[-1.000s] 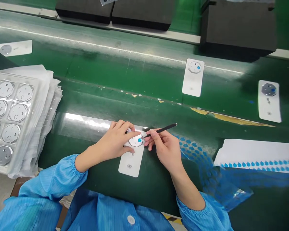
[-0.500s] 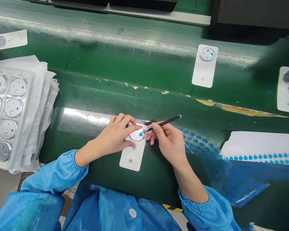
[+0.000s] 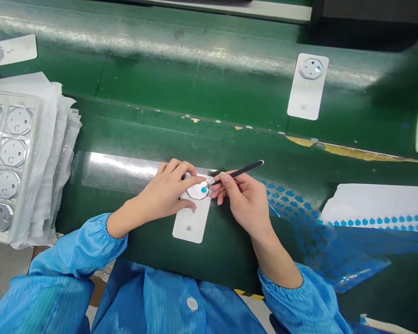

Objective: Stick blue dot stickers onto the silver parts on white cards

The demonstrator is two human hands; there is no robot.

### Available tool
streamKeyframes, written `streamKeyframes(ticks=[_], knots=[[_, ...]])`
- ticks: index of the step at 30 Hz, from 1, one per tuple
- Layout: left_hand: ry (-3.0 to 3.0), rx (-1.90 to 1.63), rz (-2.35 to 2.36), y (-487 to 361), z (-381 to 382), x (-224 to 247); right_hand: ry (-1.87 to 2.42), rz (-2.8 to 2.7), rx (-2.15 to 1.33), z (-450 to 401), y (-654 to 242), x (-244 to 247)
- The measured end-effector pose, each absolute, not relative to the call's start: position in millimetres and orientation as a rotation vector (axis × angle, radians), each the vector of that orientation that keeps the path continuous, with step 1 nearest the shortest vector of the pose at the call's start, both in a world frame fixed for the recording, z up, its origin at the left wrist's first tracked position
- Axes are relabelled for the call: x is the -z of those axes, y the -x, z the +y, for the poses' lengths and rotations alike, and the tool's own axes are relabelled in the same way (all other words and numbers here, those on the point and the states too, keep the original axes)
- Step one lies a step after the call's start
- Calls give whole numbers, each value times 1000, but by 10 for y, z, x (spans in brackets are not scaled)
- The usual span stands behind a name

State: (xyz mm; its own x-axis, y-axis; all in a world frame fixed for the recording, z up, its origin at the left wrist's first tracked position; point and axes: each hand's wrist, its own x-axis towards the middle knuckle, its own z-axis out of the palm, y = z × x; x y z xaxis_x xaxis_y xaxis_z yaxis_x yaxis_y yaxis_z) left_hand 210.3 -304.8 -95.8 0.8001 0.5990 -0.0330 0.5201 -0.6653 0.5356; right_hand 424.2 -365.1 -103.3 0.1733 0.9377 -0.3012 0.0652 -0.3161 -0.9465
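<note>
In the head view a white rectangular panel lies on the green bench before me, with a silver octagonal disc at its upper end. My left hand holds the panel down, thumb and forefinger either side of the disc. A small blue round sticker is on the disc's right part. Pinched in my right hand are black slim tweezers, slanting down to the left. Their thin tip is at the sticker; whether it grips the sticker is too small to tell.
Left stands a clear tray of silver discs beside stacked white sheets. Right lie a clear sheet of blue stickers and a white sticker sheet. Farther off are white panels and a black box.
The whole view has shifted slightly, with the far panels and bench higher in the picture. Both hands keep the same grip, and the tweezers' tip stays at the blue sticker.
</note>
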Motion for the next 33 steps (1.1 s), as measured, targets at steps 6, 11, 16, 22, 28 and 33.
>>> streamKeyframes(ticks=[6, 11, 16, 22, 28, 33], knots=[[-2452, -191, 837, -2094, -3046, 959, 1577, -980, -1264, -3660, -4243, 1036], [-2452, -150, 838, -2099, -3043, 929, 1558, -956, -1269, -3658, -4242, 1037], [-2462, -163, 822, -2100, -3042, 930, 1560, -955, -1269, -3661, -4242, 1054], [-2467, -190, 821, -2097, -3045, 956, 1562, -960, -1267, -3664, -4241, 1056], [-2467, -220, 806, -2091, -3048, 961, 1565, -963, -1260, -3659, -4237, 1036], [-2459, -202, 815, -2092, -3046, 953, 1546, -942, -1256, -3666, -4237, 1058]])
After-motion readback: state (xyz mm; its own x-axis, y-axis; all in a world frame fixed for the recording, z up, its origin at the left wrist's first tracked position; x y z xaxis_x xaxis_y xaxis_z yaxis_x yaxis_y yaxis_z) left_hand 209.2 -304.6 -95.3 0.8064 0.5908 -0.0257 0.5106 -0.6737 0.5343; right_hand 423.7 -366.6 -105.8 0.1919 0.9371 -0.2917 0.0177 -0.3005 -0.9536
